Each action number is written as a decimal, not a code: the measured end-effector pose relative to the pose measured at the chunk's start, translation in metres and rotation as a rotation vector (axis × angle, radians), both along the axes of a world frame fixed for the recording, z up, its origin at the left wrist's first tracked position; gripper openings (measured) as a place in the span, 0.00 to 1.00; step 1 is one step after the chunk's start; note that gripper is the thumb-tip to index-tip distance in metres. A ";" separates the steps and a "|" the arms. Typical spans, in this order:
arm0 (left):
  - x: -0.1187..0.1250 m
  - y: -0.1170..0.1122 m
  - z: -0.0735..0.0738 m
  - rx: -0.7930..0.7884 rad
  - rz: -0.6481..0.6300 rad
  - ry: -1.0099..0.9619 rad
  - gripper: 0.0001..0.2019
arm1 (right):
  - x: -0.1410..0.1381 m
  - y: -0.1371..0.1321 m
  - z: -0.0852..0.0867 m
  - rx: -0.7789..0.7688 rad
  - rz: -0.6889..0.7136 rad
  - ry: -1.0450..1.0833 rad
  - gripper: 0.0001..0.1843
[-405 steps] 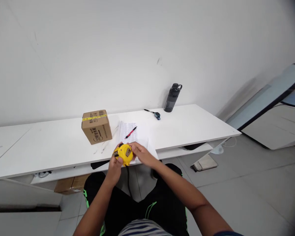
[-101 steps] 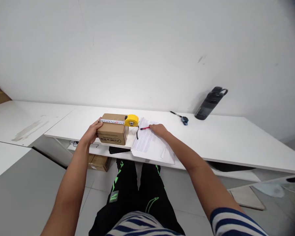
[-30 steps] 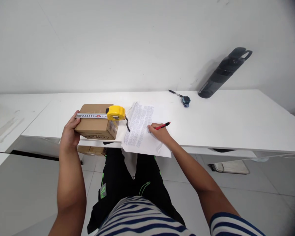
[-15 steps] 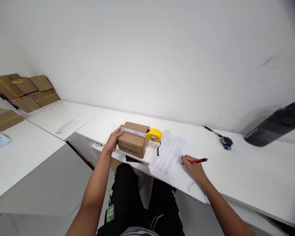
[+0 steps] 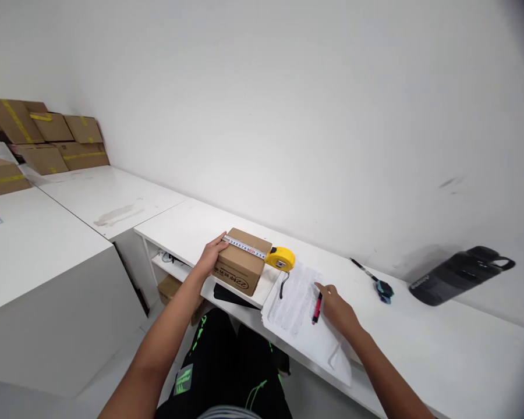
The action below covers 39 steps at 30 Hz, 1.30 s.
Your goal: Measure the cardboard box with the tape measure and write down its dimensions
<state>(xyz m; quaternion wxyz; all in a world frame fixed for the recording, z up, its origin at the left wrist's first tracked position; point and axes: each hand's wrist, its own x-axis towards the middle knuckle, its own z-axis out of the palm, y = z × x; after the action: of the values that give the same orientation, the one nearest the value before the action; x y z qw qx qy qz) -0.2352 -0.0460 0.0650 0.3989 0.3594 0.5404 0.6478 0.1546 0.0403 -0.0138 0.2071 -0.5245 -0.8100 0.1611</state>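
A small cardboard box (image 5: 240,274) stands near the front edge of the white table (image 5: 441,331). My left hand (image 5: 210,258) grips the box's left end, thumb on top where the tape's tip lies. The metal tape runs across the box top to the yellow tape measure (image 5: 282,258) hanging at its right edge. My right hand (image 5: 339,309) rests flat on the printed papers (image 5: 294,299), fingers stretched out. A red pen (image 5: 317,307) lies on the papers against its fingers.
A dark water bottle (image 5: 458,276) lies on its side by the wall at right. A blue item with a black pen (image 5: 382,288) sits left of it. Several cardboard boxes (image 5: 48,142) are stacked at far left on another white desk (image 5: 48,233). My legs are under the table.
My right hand, which held the red pen over the papers, now lies flat with the pen down on the sheet. My left hand stays on the box. The view swung left.
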 end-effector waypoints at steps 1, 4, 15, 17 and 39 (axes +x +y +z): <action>0.004 -0.001 -0.001 -0.010 0.020 0.001 0.32 | -0.008 -0.004 0.009 -0.041 0.056 0.091 0.27; 0.016 -0.006 -0.007 -0.018 0.077 0.015 0.32 | -0.043 -0.015 0.046 -0.134 0.278 0.441 0.45; 0.105 0.009 -0.017 -0.145 0.450 0.218 0.46 | -0.148 -0.009 0.125 0.223 0.262 0.443 0.29; 0.129 0.012 -0.019 -0.188 0.468 0.298 0.49 | -0.161 -0.010 0.131 0.295 0.237 0.404 0.27; 0.018 0.028 0.000 -0.160 0.194 0.698 0.32 | -0.224 0.019 0.129 0.310 0.377 0.061 0.28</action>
<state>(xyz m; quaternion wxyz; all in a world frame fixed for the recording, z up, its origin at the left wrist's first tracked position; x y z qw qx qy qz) -0.2169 -0.0176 0.0653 0.1544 0.4735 0.7243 0.4768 -0.0692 0.0591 0.1155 0.2756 -0.3210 -0.9019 0.0866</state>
